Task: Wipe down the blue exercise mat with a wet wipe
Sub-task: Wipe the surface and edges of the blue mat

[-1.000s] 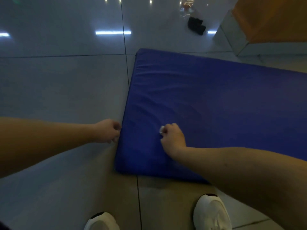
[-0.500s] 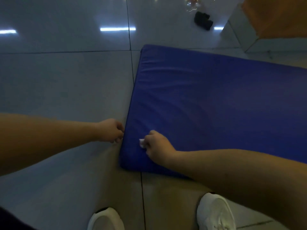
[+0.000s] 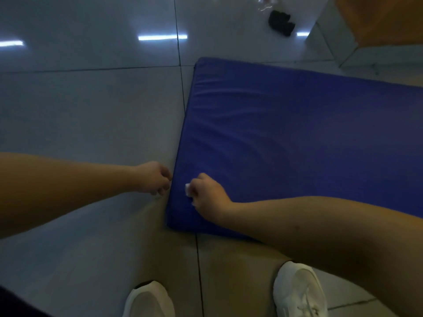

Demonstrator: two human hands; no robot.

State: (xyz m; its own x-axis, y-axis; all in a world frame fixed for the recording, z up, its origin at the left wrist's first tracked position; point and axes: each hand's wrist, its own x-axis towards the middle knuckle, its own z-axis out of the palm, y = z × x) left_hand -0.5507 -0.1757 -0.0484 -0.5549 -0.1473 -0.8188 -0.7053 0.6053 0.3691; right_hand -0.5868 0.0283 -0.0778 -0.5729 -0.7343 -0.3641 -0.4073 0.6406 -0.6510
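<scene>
Blue and softly wrinkled, the exercise mat (image 3: 297, 145) lies flat on the pale, glossy tiled floor (image 3: 91, 110), filling the right half of the scene and running out past the right edge. Its near-left corner sits just ahead of the person's feet. The right hand (image 3: 207, 195) rests on the mat close to its left edge, toward the near end. Its fingers are curled around a small bunched white wet wipe (image 3: 187, 189), which pokes out on the left side of the fist and touches the mat's surface. The left hand (image 3: 153, 178) is on the floor side, right against the mat's left edge, with its fingers curled and the fingertips touching the side of the mat. Whether they actually grasp the edge cannot be told. The two hands are near each other, apart by only a strip of blue. Two white shoes (image 3: 299, 291) stand on the tiles at the near edge. Far off, a small black object (image 3: 280, 24) lies on the floor, and an orange-topped block (image 3: 377, 19) sits at the far right.
</scene>
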